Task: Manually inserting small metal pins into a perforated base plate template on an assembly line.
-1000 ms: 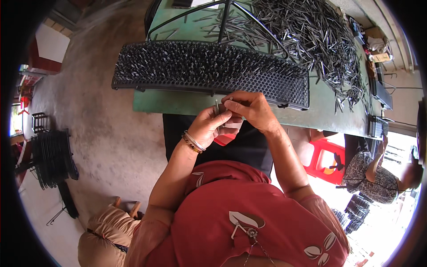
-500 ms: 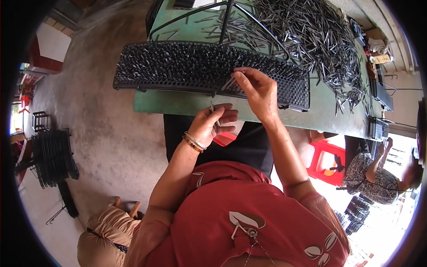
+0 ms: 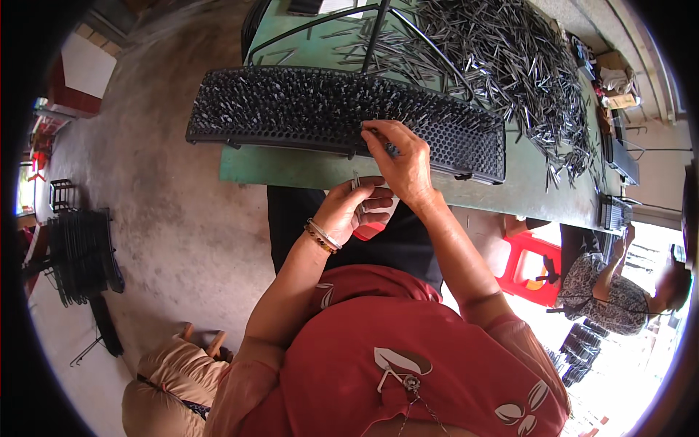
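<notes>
Here, the left hand (image 3: 349, 206), just below the middle of the frame, holds a few thin metal pins (image 3: 356, 183) between thumb and curled fingers, their upper ends poking out past the thumb. Above it and a little to the right, the right hand (image 3: 406, 166) is over the front part of the black rack (image 3: 480, 151); its thumb and forefinger make a narrow pinch near the holes, but whether a pin sits between the tips is too small to tell.

The rack lies across the upper middle of the frame on the green table (image 3: 291, 167), crowded with upright pieces at left and along the back, with bare holes toward the front and right. A black bar frame (image 3: 376, 40) rises behind it, and a heap of loose dark strips (image 3: 510, 65) spreads over the upper right.

The pins look light, stiff and probably smooth, so they may slide or roll against each other; a fingertip pinch near one end should suit a single pin. The rack seems rigid and likely heavy when loaded; its end edges look the better hold.
</notes>
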Action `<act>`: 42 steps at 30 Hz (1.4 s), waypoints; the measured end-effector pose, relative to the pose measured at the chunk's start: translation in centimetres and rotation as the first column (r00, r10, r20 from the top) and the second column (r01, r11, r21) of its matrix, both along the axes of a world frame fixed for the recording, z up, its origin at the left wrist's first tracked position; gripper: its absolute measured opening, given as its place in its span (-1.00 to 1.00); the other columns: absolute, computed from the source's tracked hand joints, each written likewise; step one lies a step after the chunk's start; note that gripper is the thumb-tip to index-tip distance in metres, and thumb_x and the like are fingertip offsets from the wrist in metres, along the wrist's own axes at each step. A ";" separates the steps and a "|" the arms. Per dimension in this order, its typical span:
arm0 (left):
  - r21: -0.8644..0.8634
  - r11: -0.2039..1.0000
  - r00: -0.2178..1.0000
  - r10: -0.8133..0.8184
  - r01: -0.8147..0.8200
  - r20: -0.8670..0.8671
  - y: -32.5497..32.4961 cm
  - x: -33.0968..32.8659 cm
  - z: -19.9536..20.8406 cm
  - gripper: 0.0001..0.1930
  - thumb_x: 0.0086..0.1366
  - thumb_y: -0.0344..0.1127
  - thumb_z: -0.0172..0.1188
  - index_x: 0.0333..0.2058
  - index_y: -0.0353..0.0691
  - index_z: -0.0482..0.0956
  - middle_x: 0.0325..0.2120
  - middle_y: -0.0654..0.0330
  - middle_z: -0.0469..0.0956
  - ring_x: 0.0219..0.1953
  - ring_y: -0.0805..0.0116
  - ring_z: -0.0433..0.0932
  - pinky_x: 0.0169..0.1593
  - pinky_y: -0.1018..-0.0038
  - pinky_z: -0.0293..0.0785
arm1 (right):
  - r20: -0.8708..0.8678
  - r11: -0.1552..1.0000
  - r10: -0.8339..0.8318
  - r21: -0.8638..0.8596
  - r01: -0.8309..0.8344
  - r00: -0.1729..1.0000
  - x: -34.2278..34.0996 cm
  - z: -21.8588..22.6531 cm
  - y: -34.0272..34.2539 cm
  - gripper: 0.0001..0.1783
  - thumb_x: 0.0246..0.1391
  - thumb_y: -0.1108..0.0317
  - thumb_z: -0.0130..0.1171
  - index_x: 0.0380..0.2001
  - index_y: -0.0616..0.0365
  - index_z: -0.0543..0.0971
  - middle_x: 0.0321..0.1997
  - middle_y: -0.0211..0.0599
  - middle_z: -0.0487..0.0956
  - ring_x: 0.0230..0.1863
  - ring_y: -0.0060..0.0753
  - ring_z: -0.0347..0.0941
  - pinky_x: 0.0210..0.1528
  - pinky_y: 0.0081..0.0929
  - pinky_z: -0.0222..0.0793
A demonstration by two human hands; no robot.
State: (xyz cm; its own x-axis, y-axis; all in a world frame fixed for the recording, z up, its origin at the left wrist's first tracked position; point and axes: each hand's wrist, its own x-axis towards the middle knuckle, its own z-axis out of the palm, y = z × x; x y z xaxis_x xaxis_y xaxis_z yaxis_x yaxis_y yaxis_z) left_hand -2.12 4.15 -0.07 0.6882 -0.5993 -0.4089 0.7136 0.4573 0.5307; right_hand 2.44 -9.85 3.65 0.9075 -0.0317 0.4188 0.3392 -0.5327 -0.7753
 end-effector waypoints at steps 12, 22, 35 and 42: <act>-0.096 0.995 0.999 0.010 -0.015 -0.051 0.3 0.1 -0.1 -0.66 0.24 -0.46 -0.15 0.00 -0.39 0.35 -0.20 0.02 0.50 -0.13 0.18 0.53 -0.07 0.24 0.52 | -0.051 0.995 0.011 -0.096 -0.016 0.999 0.4 0.3 -0.3 -0.75 -0.07 0.49 0.25 -0.24 0.20 0.58 -0.32 -0.22 0.60 -0.32 -0.40 0.56 -0.26 -0.51 0.47; -0.116 0.993 0.999 -0.023 0.018 -0.037 0.4 -0.1 -0.3 -0.66 0.26 -0.45 -0.15 0.00 -0.39 0.34 -0.18 0.03 0.49 -0.11 0.15 0.53 -0.05 0.21 0.52 | -0.014 0.998 0.003 -0.062 -0.004 1.000 0.2 -0.4 -0.2 -0.70 -0.08 0.53 0.25 -0.19 0.19 0.56 -0.30 -0.26 0.60 -0.33 -0.42 0.56 -0.26 -0.52 0.47; -0.105 0.992 0.995 -0.058 0.066 0.075 0.2 0.2 1.1 -0.66 0.30 -0.42 -0.16 -0.01 -0.51 0.32 -0.15 -0.04 0.48 -0.08 0.13 0.51 0.01 0.29 0.47 | 0.151 0.948 0.111 -0.312 -0.059 0.982 0.3 -0.2 -0.7 -0.75 -0.05 0.50 0.18 -0.21 0.20 0.57 -0.16 -0.21 0.47 -0.20 -0.17 0.44 -0.18 -0.35 0.39; -0.156 0.983 0.993 -0.087 0.099 0.085 0.2 0.5 1.1 -0.61 0.30 -0.39 -0.20 0.02 -0.56 0.30 -0.10 -0.10 0.45 -0.03 0.10 0.49 0.08 0.25 0.41 | 0.134 0.919 0.135 -0.386 -0.074 0.982 0.6 0.3 -1.0 -0.74 -0.05 0.50 0.19 -0.21 0.20 0.58 -0.21 -0.19 0.46 -0.26 -0.18 0.43 -0.23 -0.35 0.37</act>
State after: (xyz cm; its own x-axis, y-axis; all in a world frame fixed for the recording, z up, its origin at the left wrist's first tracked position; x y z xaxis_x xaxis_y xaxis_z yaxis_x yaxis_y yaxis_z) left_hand -1.66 4.39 1.07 0.6523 -0.7154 -0.2505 0.7166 0.4743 0.5114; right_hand 3.07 -10.81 4.00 0.8201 0.2479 0.5158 0.5079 -0.7305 -0.4565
